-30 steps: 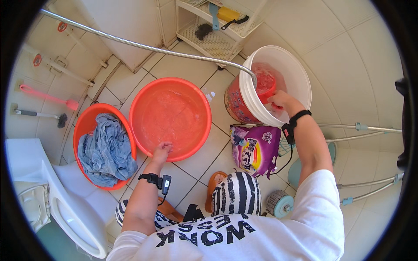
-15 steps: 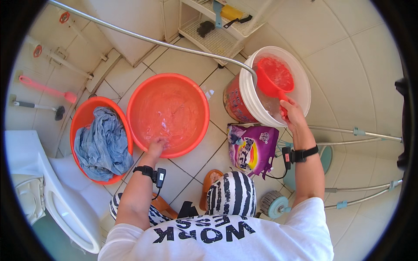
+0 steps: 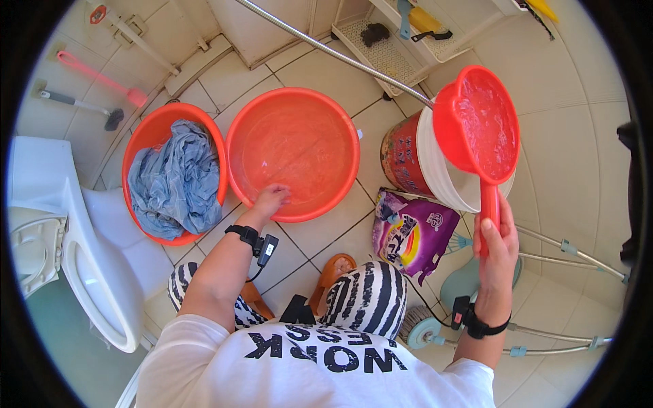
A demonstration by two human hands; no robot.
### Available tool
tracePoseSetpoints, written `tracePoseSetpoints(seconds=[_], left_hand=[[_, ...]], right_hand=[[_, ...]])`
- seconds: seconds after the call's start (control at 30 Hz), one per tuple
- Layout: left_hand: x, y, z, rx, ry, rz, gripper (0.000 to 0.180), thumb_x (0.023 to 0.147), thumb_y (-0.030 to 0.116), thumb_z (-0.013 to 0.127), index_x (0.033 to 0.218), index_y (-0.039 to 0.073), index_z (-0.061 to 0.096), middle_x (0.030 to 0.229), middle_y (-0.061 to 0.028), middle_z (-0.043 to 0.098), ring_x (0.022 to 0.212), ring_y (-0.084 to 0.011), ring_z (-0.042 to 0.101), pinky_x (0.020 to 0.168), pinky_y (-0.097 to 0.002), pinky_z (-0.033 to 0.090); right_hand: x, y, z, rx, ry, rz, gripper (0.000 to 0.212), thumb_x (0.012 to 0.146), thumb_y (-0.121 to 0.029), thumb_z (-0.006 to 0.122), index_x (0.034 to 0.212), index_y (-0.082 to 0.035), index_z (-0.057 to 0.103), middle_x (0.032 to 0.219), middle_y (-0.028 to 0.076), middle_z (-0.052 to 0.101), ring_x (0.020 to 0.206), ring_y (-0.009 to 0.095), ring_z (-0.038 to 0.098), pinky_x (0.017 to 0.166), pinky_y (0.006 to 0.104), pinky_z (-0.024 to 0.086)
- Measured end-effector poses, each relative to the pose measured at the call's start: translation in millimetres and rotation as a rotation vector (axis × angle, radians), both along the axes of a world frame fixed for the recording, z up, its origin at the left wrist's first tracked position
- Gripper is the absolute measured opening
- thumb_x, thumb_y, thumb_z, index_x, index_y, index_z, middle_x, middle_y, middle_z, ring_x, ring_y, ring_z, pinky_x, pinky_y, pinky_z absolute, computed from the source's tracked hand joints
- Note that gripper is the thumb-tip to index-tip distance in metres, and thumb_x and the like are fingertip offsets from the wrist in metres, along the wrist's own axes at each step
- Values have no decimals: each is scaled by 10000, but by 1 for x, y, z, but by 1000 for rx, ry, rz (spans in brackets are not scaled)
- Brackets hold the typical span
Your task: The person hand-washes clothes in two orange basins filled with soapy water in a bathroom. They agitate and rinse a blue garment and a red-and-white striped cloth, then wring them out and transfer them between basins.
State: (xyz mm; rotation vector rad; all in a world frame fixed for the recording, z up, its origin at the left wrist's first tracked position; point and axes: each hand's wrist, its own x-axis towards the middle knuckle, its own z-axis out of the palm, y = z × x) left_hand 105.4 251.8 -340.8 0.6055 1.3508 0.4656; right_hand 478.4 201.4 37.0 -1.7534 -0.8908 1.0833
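Note:
My right hand is closed round the handle of a red water dipper, which holds water. The dipper is above the white-rimmed bucket and hides much of its mouth. My left hand reaches over the near rim of a round orange-red basin with water in it. Its fingers are loosely stretched, apparently with nothing in them. Left of that basin, a second orange basin holds crumpled blue-grey cloth.
A purple detergent bag stands in front of the bucket. A metal hose runs down to the bucket. A wire-shelf rack stands behind, a white toilet at left, and a round brush and long poles at right.
My right hand has lifted the dipper, full of water, up out of the bucket. My left hand stays at the near rim of the basin. The whole view has shifted.

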Motion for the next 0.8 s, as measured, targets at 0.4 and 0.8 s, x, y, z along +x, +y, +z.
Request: tracePoseSetpoints(seconds=[0.4, 0.8], left_hand=[[23, 0, 14, 100, 91, -63, 200, 954, 152, 627, 1100, 25, 679, 960, -51, 683, 806, -141, 619, 710, -284, 495], [77, 22, 9, 112, 236, -60, 262, 879, 121, 616, 1115, 19, 669, 932, -153, 704, 851, -254, 670, 744, -373, 529]], right_hand=[[-58, -1, -43, -288, 10, 364, 593, 915, -17, 612, 1474, -4, 413, 1117, 44, 608, 783, 95, 564, 715, 236, 478], [-62, -10, -67, -28, -969, 624, 653, 827, 21, 641, 1449, -59, 459, 1185, 236, 609, 1023, 431, 624, 832, 461, 518]])
